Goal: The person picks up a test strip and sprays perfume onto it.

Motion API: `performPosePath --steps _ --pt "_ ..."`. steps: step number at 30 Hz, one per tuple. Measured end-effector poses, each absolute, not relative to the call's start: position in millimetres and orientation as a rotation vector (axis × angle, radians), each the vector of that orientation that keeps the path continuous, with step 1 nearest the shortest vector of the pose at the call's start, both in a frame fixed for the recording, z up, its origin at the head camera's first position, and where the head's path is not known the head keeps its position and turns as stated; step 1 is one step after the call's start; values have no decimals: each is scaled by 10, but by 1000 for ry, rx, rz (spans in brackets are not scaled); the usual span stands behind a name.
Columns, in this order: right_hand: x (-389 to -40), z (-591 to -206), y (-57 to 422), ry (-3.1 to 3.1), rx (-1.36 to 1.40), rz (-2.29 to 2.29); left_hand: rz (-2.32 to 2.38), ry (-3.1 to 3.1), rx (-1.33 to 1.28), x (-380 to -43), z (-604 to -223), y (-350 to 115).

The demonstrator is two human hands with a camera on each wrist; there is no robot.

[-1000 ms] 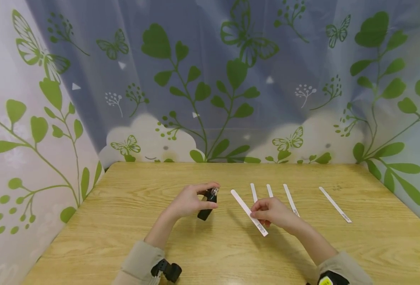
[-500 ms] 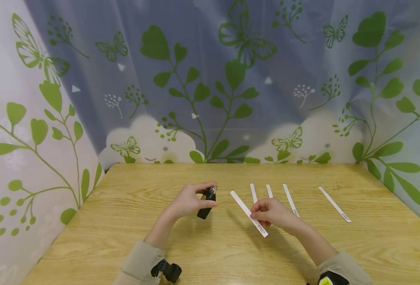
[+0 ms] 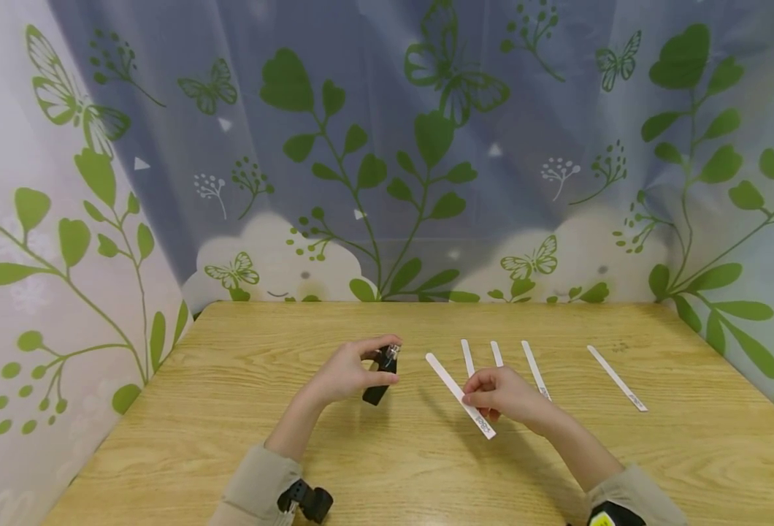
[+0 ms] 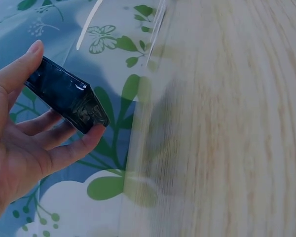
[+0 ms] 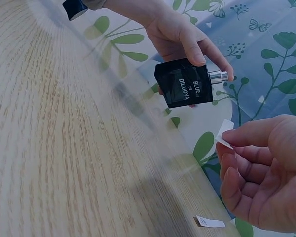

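Note:
In the head view my left hand (image 3: 344,374) holds a black perfume bottle (image 3: 375,391), tilted, above the table. Its index finger lies on the silver spray nozzle (image 5: 217,77), and the thumb is on the bottle's side. White lettering on the bottle faces the right wrist camera. To the right, my right hand (image 3: 512,398) pinches a white paper test strip (image 3: 445,375) between thumb and fingers. The strip slants, its far end pointing towards the bottle but apart from it. Printing shows on its near end.
Several more white strips lie spread on the wooden table (image 3: 196,438): a left one (image 3: 468,355), a short-looking one (image 3: 497,353), one partly behind the right hand (image 3: 534,367) and one farther right (image 3: 617,378). A leaf-patterned curtain (image 3: 387,219) hangs along the table's back edge.

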State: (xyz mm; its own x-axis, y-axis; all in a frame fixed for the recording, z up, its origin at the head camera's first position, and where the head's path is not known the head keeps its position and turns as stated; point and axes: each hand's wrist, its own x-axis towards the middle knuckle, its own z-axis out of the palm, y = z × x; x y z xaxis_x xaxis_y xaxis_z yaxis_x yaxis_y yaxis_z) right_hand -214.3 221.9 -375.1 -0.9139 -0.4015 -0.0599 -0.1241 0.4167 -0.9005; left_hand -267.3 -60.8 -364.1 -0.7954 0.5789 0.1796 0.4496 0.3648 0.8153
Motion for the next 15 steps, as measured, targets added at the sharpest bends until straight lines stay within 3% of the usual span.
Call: performPosePath --steps 15 --pt "-2133 -3743 2214 2393 -450 -1513 1409 2464 998 -2691 -3658 -609"
